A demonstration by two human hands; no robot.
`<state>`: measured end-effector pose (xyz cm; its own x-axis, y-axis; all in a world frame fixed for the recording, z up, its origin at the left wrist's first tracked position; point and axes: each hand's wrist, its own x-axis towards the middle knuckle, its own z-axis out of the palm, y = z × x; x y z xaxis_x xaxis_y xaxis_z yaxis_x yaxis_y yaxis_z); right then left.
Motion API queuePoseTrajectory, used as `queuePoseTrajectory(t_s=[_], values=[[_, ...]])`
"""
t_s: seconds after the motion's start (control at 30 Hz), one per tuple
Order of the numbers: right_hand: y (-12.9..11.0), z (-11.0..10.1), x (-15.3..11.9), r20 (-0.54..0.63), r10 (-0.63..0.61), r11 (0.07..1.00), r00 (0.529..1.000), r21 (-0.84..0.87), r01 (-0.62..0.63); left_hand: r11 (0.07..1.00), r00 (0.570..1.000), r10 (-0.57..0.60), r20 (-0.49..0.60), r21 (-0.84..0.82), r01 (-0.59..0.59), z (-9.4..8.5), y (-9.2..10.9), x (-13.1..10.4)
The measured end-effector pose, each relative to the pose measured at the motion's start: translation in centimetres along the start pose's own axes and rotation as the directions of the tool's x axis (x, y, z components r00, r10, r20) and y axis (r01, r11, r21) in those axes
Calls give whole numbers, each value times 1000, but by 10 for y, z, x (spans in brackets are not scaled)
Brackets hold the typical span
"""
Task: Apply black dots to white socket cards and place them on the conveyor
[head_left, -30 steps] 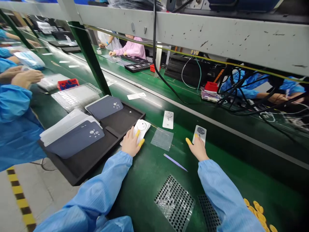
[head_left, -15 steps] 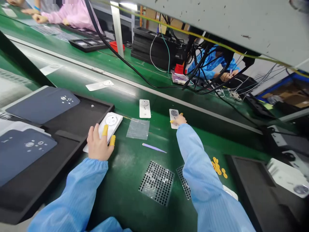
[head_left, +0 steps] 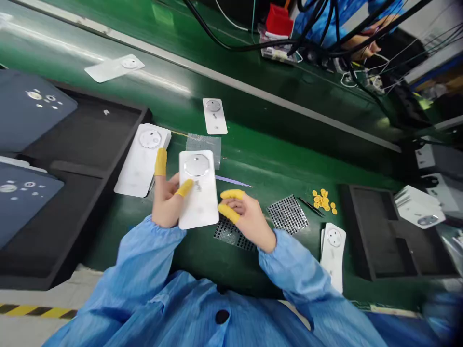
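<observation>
Upright above the bench, a white phone back panel [head_left: 202,205] with a round camera ring is gripped at its left edge by my left hand [head_left: 168,195], the thumb lying across its front. My right hand [head_left: 248,217] is beside the panel's lower right edge. Its thumb and forefinger, in yellow finger cots, are slightly apart, and the other fingers are curled. Left of my left hand lies a stack of white panels [head_left: 135,164]. Behind the held panel are a clear film sheet [head_left: 204,143] and purple tweezers [head_left: 233,181], both partly hidden. A sheet of black dots [head_left: 233,233] shows below my right hand.
Black trays stand at left [head_left: 90,125] and right [head_left: 390,270]. Rightward lie another dotted sheet [head_left: 288,214], dark tweezers [head_left: 311,207], yellow finger cots [head_left: 323,200] and white panels [head_left: 333,255]. Two panels lie farther back [head_left: 214,116]. Black cables [head_left: 249,47] cross beyond; a co-worker's hands show there.
My right hand has come back from the far panel, which is gone from its spot. My left hand has left the stack and holds a panel. The view has tilted down.
</observation>
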<state>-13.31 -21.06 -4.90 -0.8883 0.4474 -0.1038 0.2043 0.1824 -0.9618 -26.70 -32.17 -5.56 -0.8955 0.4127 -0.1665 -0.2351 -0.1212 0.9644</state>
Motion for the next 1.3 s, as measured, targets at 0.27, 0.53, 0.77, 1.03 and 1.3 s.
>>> queuePoseTrajectory(t_s=[0.27,0.53,0.77,1.03,1.3], values=[[67,17,-68,-196,-403,830,894,-489,268,946,989,-120,-90,291,141,-44,-10,-23],[46,-8,-69,-111,-500,812,859,-404,421,913,849,-365,382,324,246,12,-24,-56],[39,-13,-55,-165,-443,861,881,-355,366,920,850,-340,402,331,212,14,-28,-62],[56,-4,-51,-154,-530,781,834,-472,409,918,870,-262,417,387,91,10,-33,-66],[57,4,-44,-258,-371,911,892,-286,297,884,871,-179,457,463,-61,8,-40,-63]])
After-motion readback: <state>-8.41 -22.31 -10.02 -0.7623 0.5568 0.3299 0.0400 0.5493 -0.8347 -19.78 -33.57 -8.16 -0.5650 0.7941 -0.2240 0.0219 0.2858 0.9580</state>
